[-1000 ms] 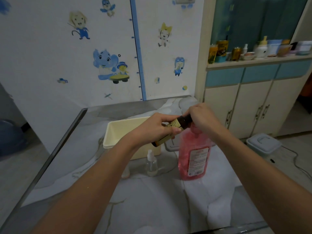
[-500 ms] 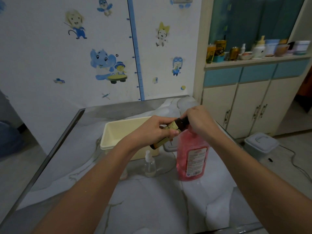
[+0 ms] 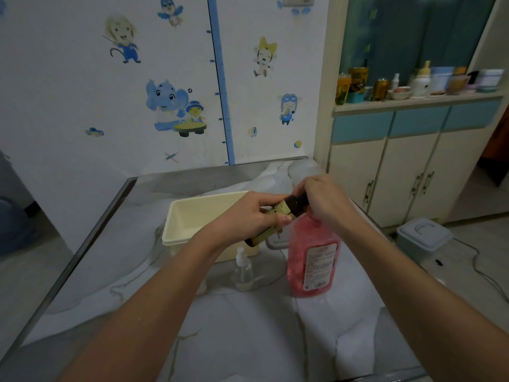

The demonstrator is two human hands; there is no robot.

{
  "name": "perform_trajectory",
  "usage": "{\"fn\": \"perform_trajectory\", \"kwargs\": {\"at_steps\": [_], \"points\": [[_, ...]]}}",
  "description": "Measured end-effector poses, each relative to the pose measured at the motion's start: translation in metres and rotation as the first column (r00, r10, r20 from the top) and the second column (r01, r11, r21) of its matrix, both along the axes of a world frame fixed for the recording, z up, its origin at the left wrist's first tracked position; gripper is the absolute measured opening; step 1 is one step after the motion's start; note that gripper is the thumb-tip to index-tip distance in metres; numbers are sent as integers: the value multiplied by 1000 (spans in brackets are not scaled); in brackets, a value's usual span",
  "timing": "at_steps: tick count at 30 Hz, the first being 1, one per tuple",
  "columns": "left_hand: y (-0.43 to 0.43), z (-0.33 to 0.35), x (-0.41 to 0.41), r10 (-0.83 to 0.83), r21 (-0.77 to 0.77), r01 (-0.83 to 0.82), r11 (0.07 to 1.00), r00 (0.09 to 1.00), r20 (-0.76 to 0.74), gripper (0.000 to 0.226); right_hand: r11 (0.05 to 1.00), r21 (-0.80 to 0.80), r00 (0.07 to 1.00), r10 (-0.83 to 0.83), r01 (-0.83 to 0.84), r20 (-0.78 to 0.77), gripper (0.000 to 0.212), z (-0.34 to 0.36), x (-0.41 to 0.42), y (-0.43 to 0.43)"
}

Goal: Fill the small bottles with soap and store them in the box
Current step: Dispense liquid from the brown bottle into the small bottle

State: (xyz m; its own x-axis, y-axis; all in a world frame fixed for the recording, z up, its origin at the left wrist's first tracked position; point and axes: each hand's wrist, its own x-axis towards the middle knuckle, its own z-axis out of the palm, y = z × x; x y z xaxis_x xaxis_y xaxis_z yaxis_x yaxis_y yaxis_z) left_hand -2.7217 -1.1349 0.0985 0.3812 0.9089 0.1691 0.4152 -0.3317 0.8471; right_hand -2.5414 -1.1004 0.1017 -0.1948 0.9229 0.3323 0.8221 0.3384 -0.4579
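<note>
- A wall (image 3: pixel 82 92) with cartoon stickers rises behind a pale marbled table (image 3: pixel 248 340). A cupboard (image 3: pixel 385 175) stands off to the right.
- On the table sit a cream plastic box (image 3: pixel 192 205), a clear spray bottle (image 3: pixel 243 271) in front of it, and a large pink soap bottle (image 3: pixel 314 255) just beside that.
- The left hand (image 3: pixel 248 216) wraps its fingers round a small amber bottle (image 3: pixel 279 212), which is held tilted above the table with its neck pointing right.
- The right hand (image 3: pixel 322 199) curls its fingers over the amber bottle's top, directly above the soap bottle. The cap itself is hidden, so whether it is on or loose cannot be told.
- The step looks like opening the small bottle for filling.
- To do it well, hold the body firmly with the left hand and twist only at the top with the right.
- Tip the bottle upright before the cap comes free, and set the cap where it cannot roll off.
- Mind the soap bottle underneath, since a knock could topple it.
</note>
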Motion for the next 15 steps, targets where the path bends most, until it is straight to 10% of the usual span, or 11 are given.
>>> {"fn": "perform_trajectory", "kwargs": {"at_steps": [10,15], "points": [[-1,15,0,-15,-4,15,1000,1000,-3,37,995,-83,988,73,-62,135,16,26,-6,-5],[3,5,0,-25,-17,25,1000,1000,5,36,996,-86,999,-9,13,49,44,18,-10,-7]]}}
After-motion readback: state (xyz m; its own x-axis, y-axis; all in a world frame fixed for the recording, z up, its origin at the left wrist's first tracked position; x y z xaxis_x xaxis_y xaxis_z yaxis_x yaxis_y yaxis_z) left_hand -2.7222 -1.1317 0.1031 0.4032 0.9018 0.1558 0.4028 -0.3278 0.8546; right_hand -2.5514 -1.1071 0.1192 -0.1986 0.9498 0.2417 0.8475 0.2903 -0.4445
